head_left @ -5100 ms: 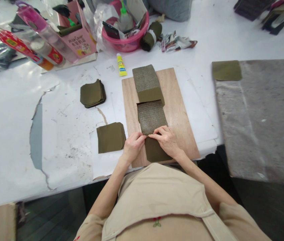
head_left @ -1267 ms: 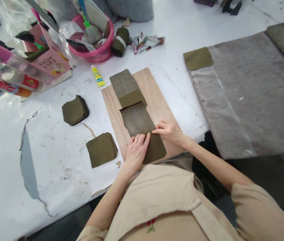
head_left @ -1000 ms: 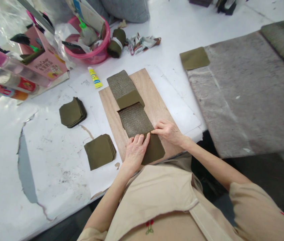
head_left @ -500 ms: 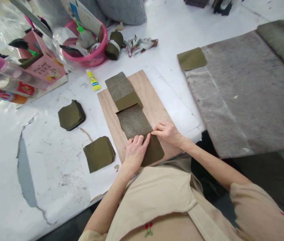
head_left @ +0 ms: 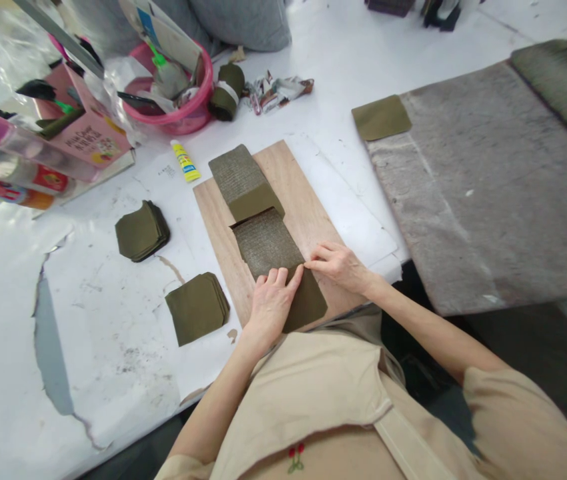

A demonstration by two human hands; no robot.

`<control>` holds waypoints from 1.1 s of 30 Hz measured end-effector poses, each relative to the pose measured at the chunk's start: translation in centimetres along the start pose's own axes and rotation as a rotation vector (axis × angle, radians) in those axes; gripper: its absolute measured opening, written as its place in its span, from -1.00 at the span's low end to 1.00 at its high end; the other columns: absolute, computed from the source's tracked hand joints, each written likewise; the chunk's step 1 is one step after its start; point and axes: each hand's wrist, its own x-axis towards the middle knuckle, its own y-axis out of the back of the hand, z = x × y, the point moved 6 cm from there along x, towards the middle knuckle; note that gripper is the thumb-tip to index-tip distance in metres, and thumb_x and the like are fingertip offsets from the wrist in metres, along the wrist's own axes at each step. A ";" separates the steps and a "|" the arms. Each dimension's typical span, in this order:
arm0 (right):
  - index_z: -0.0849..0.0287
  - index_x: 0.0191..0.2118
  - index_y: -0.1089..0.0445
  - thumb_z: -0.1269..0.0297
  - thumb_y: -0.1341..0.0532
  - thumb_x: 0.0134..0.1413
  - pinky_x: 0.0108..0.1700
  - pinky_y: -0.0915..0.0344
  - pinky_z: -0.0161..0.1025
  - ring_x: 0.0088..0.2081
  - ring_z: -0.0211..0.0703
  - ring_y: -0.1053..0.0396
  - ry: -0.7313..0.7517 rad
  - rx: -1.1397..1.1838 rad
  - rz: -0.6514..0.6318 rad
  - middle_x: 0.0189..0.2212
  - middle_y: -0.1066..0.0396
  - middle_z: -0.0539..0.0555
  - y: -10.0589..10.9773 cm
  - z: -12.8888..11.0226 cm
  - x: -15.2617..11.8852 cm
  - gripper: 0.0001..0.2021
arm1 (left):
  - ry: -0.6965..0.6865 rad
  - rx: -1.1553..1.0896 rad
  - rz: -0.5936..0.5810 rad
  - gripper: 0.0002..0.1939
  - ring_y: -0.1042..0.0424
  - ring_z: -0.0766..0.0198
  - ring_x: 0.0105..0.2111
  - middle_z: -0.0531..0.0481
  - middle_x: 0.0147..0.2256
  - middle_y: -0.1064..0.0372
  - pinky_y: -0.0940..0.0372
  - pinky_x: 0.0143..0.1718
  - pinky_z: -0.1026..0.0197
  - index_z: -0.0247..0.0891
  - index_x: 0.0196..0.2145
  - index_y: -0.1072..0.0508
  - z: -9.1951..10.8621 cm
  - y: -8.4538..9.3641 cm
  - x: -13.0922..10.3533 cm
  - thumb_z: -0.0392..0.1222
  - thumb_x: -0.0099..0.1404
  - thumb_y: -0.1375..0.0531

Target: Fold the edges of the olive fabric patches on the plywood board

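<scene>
My left hand [head_left: 274, 301] lies spread on a smooth olive piece [head_left: 308, 303] at the near end of the wooden board [head_left: 308, 200]. The fingers of my right hand [head_left: 336, 265] are pinched at that piece's right edge, beside my left thumb and index finger. Just beyond, a piece with its grey textured side up [head_left: 267, 241] adjoins the smooth one. Farther up the board lies another textured piece [head_left: 237, 170] with a smooth olive band. Two stacks of olive pieces, a near one [head_left: 197, 308] and a farther one [head_left: 139, 231], sit left of the board.
A yellow tube [head_left: 185, 161] lies beyond the board, near a pink basket [head_left: 183, 120] of supplies and an olive roll [head_left: 227, 92]. At the right is a large grey sheet [head_left: 483, 180] with an olive piece [head_left: 382, 118] on its corner.
My right fingertips have shifted very slightly along the edge of the olive piece. The view has moved a little; the pieces and stacks lie as before.
</scene>
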 end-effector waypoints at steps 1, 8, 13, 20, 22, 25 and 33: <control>0.15 -0.12 -0.49 0.38 -0.10 0.30 -0.13 -0.30 -0.22 -0.17 -0.12 -0.26 -0.012 0.008 0.001 -0.25 -0.42 0.10 0.0 0.1 -0.1 -0.80 | -0.001 0.006 -0.007 -0.45 -0.26 0.07 -0.16 -0.14 -0.15 -0.27 -0.18 -0.22 0.07 -0.15 0.30 -0.09 0.1 0.1 0.1 -0.32 0.40 -0.03; 0.14 -0.09 -0.49 0.38 -0.10 0.30 -0.12 -0.30 -0.24 -0.16 -0.13 -0.28 -0.100 0.085 0.031 -0.24 -0.42 0.10 0.3 0.4 -0.3 -0.78 | 0.001 0.006 -0.019 -0.45 -0.27 0.08 -0.18 -0.14 -0.15 -0.28 -0.20 -0.23 0.07 -0.07 0.28 -0.11 0.4 0.3 0.8 -0.32 0.38 -0.04; 0.03 0.04 -0.45 0.37 -0.12 0.29 -0.07 -0.26 -0.18 -0.14 -0.12 -0.28 -0.065 0.032 0.004 -0.20 -0.43 0.09 0.2 -0.6 -0.1 -0.72 | 0.019 0.013 0.031 -0.52 -0.29 0.06 -0.15 -0.16 -0.14 -0.31 -0.24 -0.22 0.06 -0.15 0.24 -0.19 0.2 -0.3 -0.1 -0.30 0.39 -0.05; 0.00 0.01 -0.47 0.39 -0.12 0.29 -0.07 -0.23 -0.18 -0.12 -0.11 -0.26 -0.080 -0.036 -0.005 -0.18 -0.42 0.08 -0.3 -0.8 -0.5 -0.72 | 0.177 -0.083 0.166 -0.54 -0.29 0.01 0.02 -0.23 0.02 -0.32 -0.24 -0.05 0.02 -0.27 0.19 -0.27 -1.3 -2.0 -3.7 -0.36 0.35 -0.07; 0.01 -0.01 -0.47 0.38 -0.11 0.30 -0.07 -0.23 -0.19 -0.13 -0.11 -0.26 -0.097 -0.032 0.011 -0.19 -0.42 0.07 -0.3 -0.7 -0.6 -0.73 | 0.237 -0.118 0.209 -0.59 -0.33 0.02 -0.04 -0.23 -0.03 -0.35 -0.24 -0.08 0.03 -0.29 0.15 -0.33 -2.0 -2.4 -4.7 -0.34 0.35 -0.07; 0.04 -0.08 -0.49 0.38 -0.10 0.30 -0.08 -0.25 -0.21 -0.13 -0.12 -0.27 -0.150 0.018 0.021 -0.20 -0.42 0.06 -0.2 -0.3 -0.7 -0.77 | 0.310 -0.177 0.312 -0.67 -0.37 0.08 -0.15 -0.19 -0.13 -0.40 -0.24 -0.14 0.07 -0.29 0.06 -0.40 -3.2 -2.5 -6.0 -0.29 0.38 -0.05; 0.13 -0.13 -0.42 0.41 -0.11 0.28 -0.06 -0.28 -0.20 -0.10 -0.12 -0.32 -0.287 0.161 0.027 -0.20 -0.41 0.08 0.9 -1.5 1.2 -0.84 | 0.392 -0.448 0.438 -0.84 -0.33 0.16 -0.23 -0.06 -0.26 -0.40 -0.25 -0.15 0.14 -0.23 -0.21 -0.47 -5.4 -2.5 -7.9 -0.20 0.40 -0.09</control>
